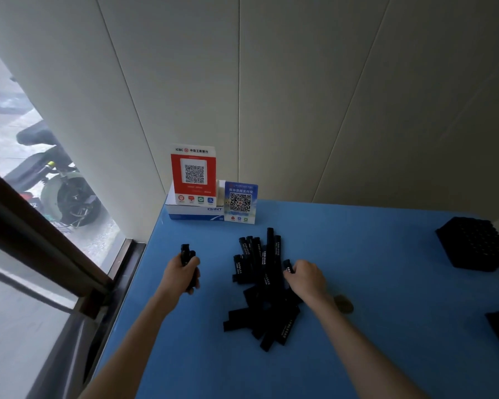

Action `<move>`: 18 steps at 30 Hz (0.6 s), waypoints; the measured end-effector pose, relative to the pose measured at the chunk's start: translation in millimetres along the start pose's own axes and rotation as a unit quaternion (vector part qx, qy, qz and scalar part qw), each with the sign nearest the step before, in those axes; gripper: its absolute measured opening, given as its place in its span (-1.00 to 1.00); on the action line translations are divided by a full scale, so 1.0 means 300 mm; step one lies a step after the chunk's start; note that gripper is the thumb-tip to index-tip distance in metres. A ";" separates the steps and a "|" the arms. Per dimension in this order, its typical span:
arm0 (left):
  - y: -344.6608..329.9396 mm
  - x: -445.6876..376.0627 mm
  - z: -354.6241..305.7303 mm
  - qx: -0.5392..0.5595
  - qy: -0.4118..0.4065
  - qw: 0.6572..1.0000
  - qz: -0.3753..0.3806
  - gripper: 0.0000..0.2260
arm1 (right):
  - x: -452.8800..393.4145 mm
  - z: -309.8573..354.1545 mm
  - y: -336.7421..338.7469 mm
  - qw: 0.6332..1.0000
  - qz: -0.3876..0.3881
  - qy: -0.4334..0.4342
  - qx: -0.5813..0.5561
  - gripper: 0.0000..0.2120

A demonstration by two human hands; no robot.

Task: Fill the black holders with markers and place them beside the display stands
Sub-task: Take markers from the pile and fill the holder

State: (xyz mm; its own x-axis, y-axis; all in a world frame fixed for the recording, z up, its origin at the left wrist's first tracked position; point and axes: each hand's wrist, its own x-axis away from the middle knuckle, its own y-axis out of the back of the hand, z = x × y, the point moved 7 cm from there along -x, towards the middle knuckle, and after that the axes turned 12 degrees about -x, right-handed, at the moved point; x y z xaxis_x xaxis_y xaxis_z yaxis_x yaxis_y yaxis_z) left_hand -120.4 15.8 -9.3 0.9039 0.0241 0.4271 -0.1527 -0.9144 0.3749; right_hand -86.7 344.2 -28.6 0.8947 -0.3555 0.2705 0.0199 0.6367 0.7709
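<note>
Blue table [357,326]; black markers [267,286] with white lettering; red-and-white stand [193,172] at 12 o'clock; blue stand [240,202]; black holder [474,243] at 2 o'clock.

Shop counter, QR payment stands [193,174], streetside window [41,168]

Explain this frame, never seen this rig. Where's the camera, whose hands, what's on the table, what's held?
No machine here: a person works bare-handed, and the one picture comes from a camera on their head, looking forward and down. The blue table carries a pile of black markers, a black hexagonal holder at far right, and two QR display stands, red and blue, at the back by a white box. The left hand grips a few markers. The right hand closes on one at the pile's edge.
</note>
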 end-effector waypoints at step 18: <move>-0.017 0.065 0.011 0.034 0.007 0.999 0.034 -0.92 | -0.021 -0.059 0.054 0.995 0.019 -0.056 -0.076 -0.72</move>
State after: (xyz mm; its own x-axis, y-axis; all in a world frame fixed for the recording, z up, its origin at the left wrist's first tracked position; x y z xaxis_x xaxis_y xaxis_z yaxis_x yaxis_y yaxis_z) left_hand -100.7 19.7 -5.6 0.8865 -0.0329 0.4616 -0.1849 -0.9396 0.2882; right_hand -84.3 368.7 -28.0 0.8411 -0.3977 0.3666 0.0620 0.7442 0.6651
